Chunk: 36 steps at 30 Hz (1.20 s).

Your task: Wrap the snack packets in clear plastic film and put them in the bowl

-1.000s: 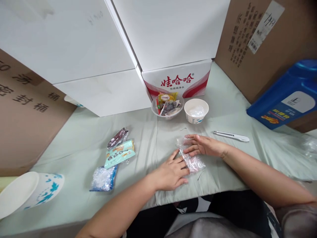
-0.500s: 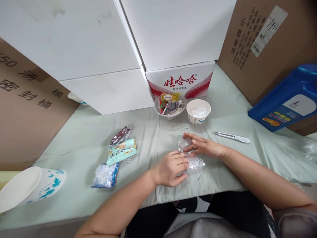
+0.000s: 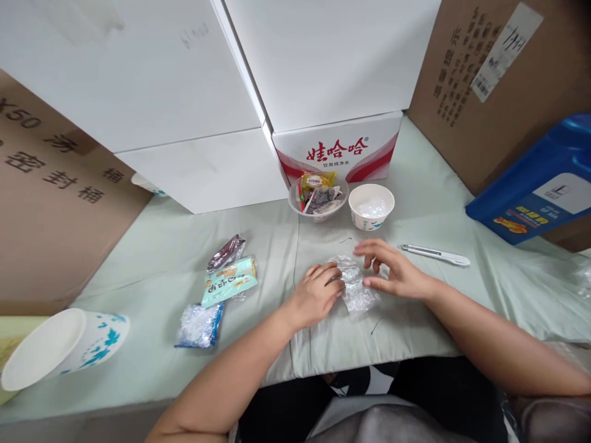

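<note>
A piece of crinkled clear plastic wrap (image 3: 357,295) lies spread on the cloth in front of me. My left hand (image 3: 316,292) rests palm down at its left edge, the bent fingertips touching the plastic. My right hand (image 3: 394,271) hovers at the wrap's right side with thumb and fingers apart, holding nothing. Just beyond the right hand lies a white utility knife (image 3: 436,254). Behind the hands stand a paper bowl (image 3: 372,209) with clear plastic inside and a clear bowl (image 3: 318,212) of small packaged items.
On the left lie a dark wrapped packet (image 3: 226,253), a light green packet (image 3: 229,282) and a blue-and-clear packet (image 3: 199,325). A large paper cup (image 3: 99,341) lies tilted at far left. White boxes (image 3: 332,61), a brown carton (image 3: 462,80) and a blue jug (image 3: 530,197) surround the table.
My right hand has lifted off the plastic and shifted slightly right, its fingers spreading. My left hand has moved slightly up and left, and the plastic now looks flatter and more exposed.
</note>
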Tool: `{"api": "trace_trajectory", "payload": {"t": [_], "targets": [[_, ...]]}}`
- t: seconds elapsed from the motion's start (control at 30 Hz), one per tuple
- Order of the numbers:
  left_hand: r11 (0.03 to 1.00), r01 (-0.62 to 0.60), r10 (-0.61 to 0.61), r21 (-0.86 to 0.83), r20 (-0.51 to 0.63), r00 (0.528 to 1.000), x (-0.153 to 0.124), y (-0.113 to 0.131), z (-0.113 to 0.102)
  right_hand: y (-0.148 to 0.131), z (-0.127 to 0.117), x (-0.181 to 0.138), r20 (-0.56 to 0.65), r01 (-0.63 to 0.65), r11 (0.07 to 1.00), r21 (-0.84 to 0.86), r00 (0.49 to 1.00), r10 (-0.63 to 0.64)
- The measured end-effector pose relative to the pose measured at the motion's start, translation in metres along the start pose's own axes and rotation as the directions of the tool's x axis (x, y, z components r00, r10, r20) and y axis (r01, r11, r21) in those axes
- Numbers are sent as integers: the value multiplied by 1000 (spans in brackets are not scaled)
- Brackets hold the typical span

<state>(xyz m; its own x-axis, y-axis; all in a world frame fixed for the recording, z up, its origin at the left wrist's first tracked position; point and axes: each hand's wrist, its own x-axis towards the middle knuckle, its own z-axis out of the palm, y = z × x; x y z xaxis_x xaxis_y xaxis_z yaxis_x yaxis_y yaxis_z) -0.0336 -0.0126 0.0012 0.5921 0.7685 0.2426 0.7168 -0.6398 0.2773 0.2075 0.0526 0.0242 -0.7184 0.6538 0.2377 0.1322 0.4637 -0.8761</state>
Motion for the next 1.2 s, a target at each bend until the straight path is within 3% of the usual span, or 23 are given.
{"api": "trace_trajectory", "payload": {"t": [0.07, 0.1, 0.17, 0.3, 0.5, 0.63, 0.7, 0.83, 0.93, 1.03, 1.13, 1.2], "targets": [[1000, 27, -26, 4, -20, 999, -1, -1, -1, -6, -3, -1, 238, 172, 975, -138, 962, -136], [999, 49, -49, 6, -31, 998, -1, -2, -1, -8, -2, -1, 349, 225, 956, -190, 925, -149], [995, 103, -103, 1, -63, 993, -1, -4, -1, -10, 3, -1, 442, 264, 913, -311, 891, -107], [980, 198, -196, 6, -87, 977, 1, -8, -1, -10, 13, -1, 415, 279, 852, -443, 906, -81], [970, 184, -194, 160, 54, 979, 3, -5, 4, -12, 12, -4, 425, 314, 834, -453, 899, -108], [966, 195, -213, 171, 95, 972, 1, -6, 4, -15, 12, -4, 392, 317, 813, -489, 912, -119], [980, 138, -157, 143, 134, 978, 0, -6, 3, -18, 13, -4, 404, 338, 811, -479, 904, -138], [997, -77, 74, 2, 270, 960, -1, -5, 0, -24, 12, -6, 462, 315, 881, -353, 878, -128], [987, -137, 155, -80, 309, 938, -1, -3, -3, -20, 11, -7, 395, 202, 932, -301, 916, -71], [985, -139, 163, -99, 304, 939, -1, -2, -6, -8, 13, -3, 181, 30, 932, -361, 983, 38], [990, -117, 134, -74, 310, 941, -1, -1, -7, 3, 19, 4, -5, -130, 865, -485, 989, 146], [993, -105, 119, -63, 309, 943, 0, 0, -7, 7, 25, 8, -34, -176, 789, -588, 980, 194]]}}
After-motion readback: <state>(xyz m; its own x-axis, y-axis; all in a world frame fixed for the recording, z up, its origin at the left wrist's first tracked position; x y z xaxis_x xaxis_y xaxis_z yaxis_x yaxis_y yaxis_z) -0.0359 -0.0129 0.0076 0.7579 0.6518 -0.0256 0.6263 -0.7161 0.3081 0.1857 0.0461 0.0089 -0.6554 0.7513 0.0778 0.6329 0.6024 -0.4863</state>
